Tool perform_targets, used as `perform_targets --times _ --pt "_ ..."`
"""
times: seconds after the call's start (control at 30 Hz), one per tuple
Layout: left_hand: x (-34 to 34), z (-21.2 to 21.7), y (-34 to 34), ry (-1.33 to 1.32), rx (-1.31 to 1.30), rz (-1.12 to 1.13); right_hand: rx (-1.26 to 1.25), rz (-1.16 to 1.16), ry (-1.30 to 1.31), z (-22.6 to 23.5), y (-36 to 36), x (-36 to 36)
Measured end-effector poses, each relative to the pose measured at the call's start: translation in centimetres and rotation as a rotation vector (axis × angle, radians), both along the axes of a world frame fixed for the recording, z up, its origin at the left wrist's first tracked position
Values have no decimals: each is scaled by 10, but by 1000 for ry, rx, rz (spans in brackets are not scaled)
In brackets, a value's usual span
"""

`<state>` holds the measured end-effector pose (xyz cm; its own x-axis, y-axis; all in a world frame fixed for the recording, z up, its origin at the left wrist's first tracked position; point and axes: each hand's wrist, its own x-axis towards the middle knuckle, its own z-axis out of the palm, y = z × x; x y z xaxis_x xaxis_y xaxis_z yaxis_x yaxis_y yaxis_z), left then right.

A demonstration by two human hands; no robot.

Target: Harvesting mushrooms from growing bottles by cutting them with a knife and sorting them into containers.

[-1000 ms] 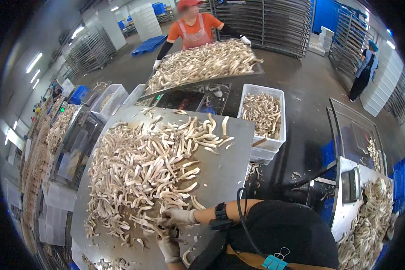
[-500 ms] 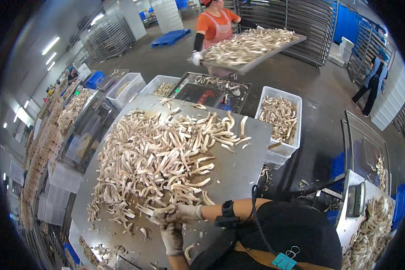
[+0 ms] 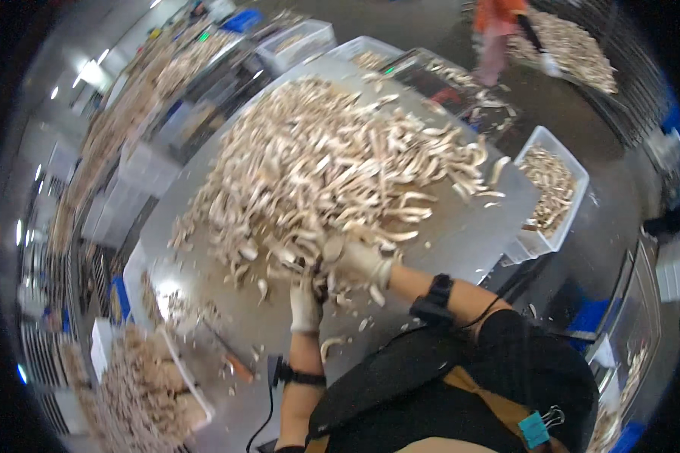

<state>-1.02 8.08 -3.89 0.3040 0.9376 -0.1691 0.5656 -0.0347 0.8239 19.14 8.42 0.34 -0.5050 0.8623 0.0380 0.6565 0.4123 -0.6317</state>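
A broad heap of pale, curved mushrooms (image 3: 317,158) covers much of the steel table (image 3: 242,317). Both my hands wear whitish gloves and meet at the heap's near edge. My left hand (image 3: 306,306) comes up from below, fingers curled around mushrooms whose dark ends show at the fingertips. From the right, my right hand (image 3: 359,263) bends over beside it, fingers closed and turned down among the mushrooms; what they hold is hidden and blurred. A few loose mushrooms lie around my wrists.
A knife (image 3: 238,368) with an orange handle lies left of my left forearm. A mushroom-filled bin (image 3: 193,374) stands at the lower left, a white crate (image 3: 578,192) at the right. Beyond the table is a metal tray (image 3: 423,60); a co-worker (image 3: 499,38) holds a loaded tray.
My view has swung, so the table sits further right and the lower-left bin shows. My hands stay together at the heap's near edge. The co-worker's tray has moved right.
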Motion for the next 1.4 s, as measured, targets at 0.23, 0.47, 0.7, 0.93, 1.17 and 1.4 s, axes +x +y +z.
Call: perform_targets --times 0.23,0.47,0.7,0.93,1.17,1.4 --pt "-78 -48 -20 -275 -56 452 367 -271 -480 -50 10 48" --pt "-77 -47 -38 -155 -21 432 472 -355 -413 -116 -50 -7" --pt "-101 -50 -45 -133 -208 571 5 -271 -841 -102 63 112" --pt "-99 -61 -97 -266 138 841 541 -101 -592 -88 50 29" --pt "-67 -111 -117 647 604 143 -50 -437 -72 -37 133 8" --pt "-56 -60 93 -45 -759 218 438 390 -604 -100 20 -52"
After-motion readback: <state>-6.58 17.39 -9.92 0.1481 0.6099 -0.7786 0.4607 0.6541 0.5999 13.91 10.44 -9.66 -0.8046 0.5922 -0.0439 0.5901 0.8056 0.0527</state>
